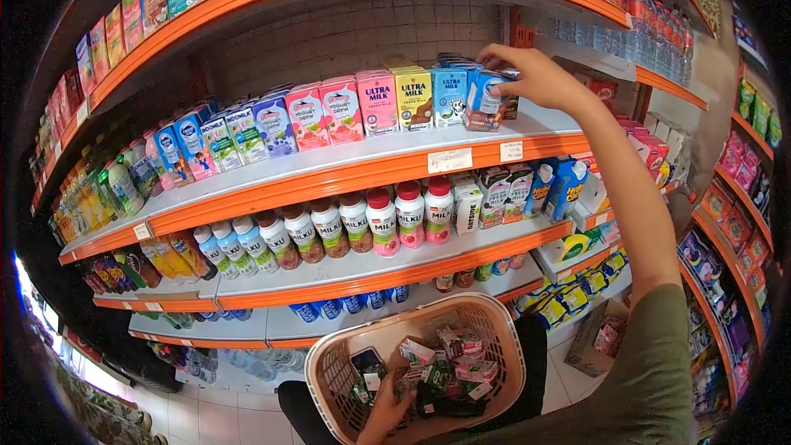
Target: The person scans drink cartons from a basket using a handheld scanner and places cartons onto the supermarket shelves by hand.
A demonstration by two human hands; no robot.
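My right hand (521,76) reaches to the right end of the middle shelf, its fingers closed over the top of a small blue-and-brown milk carton (484,105). Light-blue Ultra Milk cartons (449,97) stand just left of it, with yellow cartons (413,97) and pink ones (377,102) farther left. Down inside a beige plastic basket (329,354), my left hand (387,410) is curled among small cartons; what its fingers hold is hard to make out. Several small pink-and-white and green cartons (476,371) lie jumbled in the basket, beside a dark item (445,405).
Below, a shelf holds Milku bottles (381,222), an Oatside carton (468,204) and blue Hydro cartons (565,189). Orange shelf edges (329,175) jut toward me. Water bottles (659,33) stand at upper right. A cardboard box (587,342) sits on the tiled floor; another rack (733,222) rises at right.
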